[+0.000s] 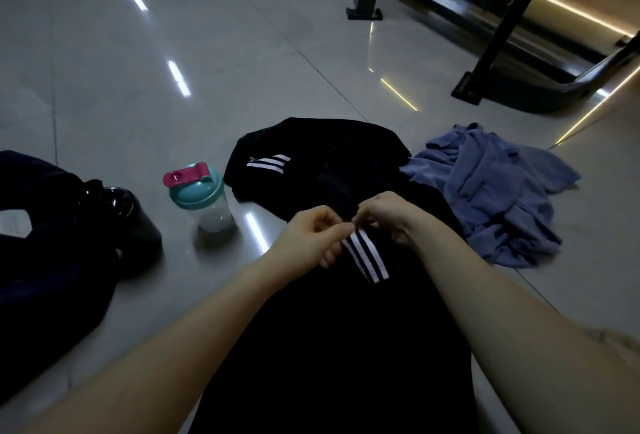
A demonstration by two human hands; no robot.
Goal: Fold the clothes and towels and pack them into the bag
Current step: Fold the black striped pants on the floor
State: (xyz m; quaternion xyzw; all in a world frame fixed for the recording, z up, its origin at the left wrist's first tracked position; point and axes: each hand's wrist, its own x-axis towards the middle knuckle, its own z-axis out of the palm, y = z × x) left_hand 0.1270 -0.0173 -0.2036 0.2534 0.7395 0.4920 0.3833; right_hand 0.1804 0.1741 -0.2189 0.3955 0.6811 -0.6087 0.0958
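- Lying well to the left of the black garment (329,156), a dark bag (52,278) slumps soft and shapeless on the glossy tiled floor (138,70). Its opening cannot be made out.
- Between bag and garment stand two bottles. One is a squat, shiny black bottle (121,208). The other is a clear plastic shaker bottle (207,201) with a teal lid and pink flip cap, upright near the garment's left edge.
- The left hand (311,236) is over the garment's middle with its fingers curled. Thumb and forefinger pinch the cloth at the far end of three white stripes (367,257).
- The garment is a matte, limp fabric. Its long axis runs straight away from the person, and its far end lies flat on the floor, showing a second set of stripes.
- The right hand (388,215) pinches the same spot just beside the left, fingers curled down into the cloth.
- The two hands almost touch, so neither is nearer. A fold would probably need them to part sideways, across that axis.
- Touching the garment's right edge, a blue towel (491,191) lies crumpled in soft, thick folds, not yet folded.
- Beyond the garment to the right stands a black metal machine frame (502,53), rigid and angular.
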